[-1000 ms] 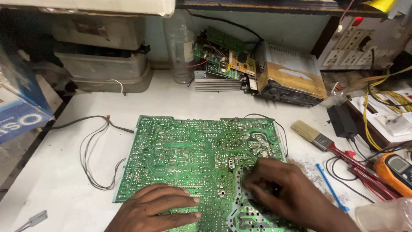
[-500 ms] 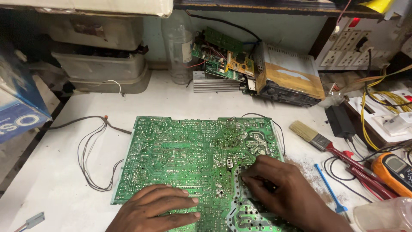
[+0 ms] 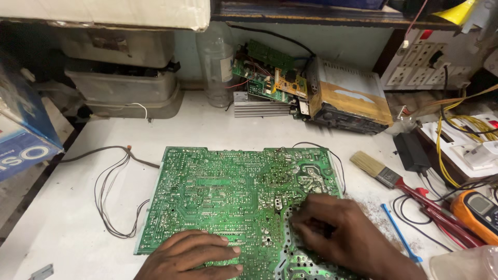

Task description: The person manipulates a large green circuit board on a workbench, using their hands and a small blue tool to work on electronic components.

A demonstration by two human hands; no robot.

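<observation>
A white work surface (image 3: 218, 129) fills most of what I can see, dusty and scuffed, with grit scattered on its right side. Lying flat in the middle of it, solder side up, is a big green circuit board (image 3: 228, 192), its thin dark wires (image 3: 111, 192) looping off the left edge onto the surface.

Along the back wall sit stacked grey plastic casings (image 3: 122, 78), a clear plastic bottle (image 3: 217, 62), and a gutted metal chassis (image 3: 350, 101) with smaller green boards and a finned heat sink (image 3: 261, 109) just beside it. A blue and white carton (image 3: 23, 135) leans in at the far left.

The person's left hand (image 3: 194, 256) lies flat on the near edge of the board, fingers spread and relaxed, pressing down rather than gripping anything. The right hand (image 3: 337, 236) rests on the board's lower right area with its fingers curled inward toward the solder joints; whether it pinches something small there I cannot tell, since the knuckles hide the fingertips.

To the right of the board a paintbrush (image 3: 376, 168) with pale bristles and a red handle lies at a slant, near a black adapter block (image 3: 412, 151). Closer to the front edge lies a thin blue stick (image 3: 400, 233), and at the far right an orange multimeter (image 3: 477, 212) with red leads beside it.
</observation>
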